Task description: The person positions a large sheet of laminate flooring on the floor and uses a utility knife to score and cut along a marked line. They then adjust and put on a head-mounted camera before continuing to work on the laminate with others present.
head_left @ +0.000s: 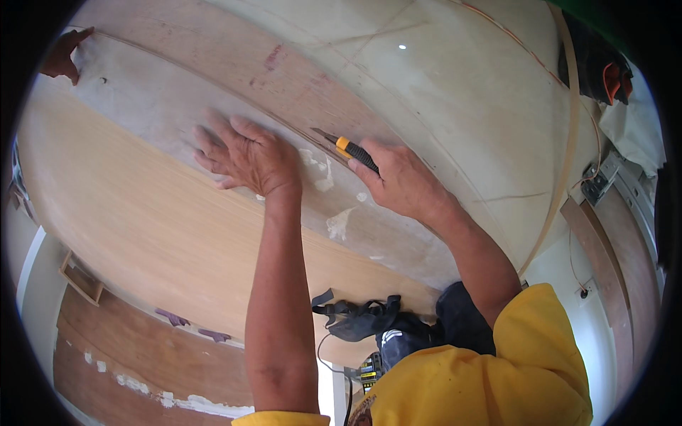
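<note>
r hand (405, 177) closed firmly around black/yellow handle of utility knife (354, 153); blade (324, 134) out, pointing up-left, approx. along far edge of greyish board (341, 188); whether tip touches wood: can't tell. knife is thus just right of l hand (249, 155), nr middle of view. l hand palm down, fingers spread wide, laid on same board; fingertips slightly blurred. board runs diag. from upper left to lower right, w/ white patches (339, 224) betw. & below the hands; it lies over pale wood panel (142, 192), whose grain shows on near side. beyond far edge: pinkish-brown board (298, 78) w/ reddish marks, then cream surface (455, 92). another person's hand (65, 57) at upper left, at far end of greyish board, thumb & finger apart; exact contact unclear. thin tan strip (566, 128) curves down r side, orange cable (522, 44) nr it; metal bracket (602, 177) farther r. nr wearer's yellow shirt (455, 387), black straps (362, 318) lie at panel's near edge, black/yellow device (371, 370) just below. lower left: small wooden frame (82, 278), brown board w/ white smears (142, 355).
</note>
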`<control>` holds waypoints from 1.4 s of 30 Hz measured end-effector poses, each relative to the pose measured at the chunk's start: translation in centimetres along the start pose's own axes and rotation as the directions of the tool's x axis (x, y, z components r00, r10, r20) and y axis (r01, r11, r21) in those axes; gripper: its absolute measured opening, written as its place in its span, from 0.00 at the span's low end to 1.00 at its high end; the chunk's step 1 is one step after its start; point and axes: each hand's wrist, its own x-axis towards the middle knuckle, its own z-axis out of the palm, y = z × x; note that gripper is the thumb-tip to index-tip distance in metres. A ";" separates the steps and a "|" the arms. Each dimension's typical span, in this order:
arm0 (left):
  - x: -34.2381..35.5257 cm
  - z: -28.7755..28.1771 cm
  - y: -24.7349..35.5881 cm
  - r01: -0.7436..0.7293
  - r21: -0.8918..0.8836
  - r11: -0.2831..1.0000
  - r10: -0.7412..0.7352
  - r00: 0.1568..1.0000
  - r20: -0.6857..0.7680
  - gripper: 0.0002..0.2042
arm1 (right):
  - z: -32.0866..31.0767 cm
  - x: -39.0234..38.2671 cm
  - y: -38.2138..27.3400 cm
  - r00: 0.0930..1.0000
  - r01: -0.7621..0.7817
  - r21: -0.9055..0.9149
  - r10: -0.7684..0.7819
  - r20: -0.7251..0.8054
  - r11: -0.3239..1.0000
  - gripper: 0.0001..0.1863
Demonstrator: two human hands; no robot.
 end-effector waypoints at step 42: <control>0.0 0.0 -0.1 0.013 -0.001 1.000 -0.013 1.000 0.003 0.29 | 3.7 1.4 -2.4 0.989 0.046 -0.165 -0.069 -0.133 0.985 0.11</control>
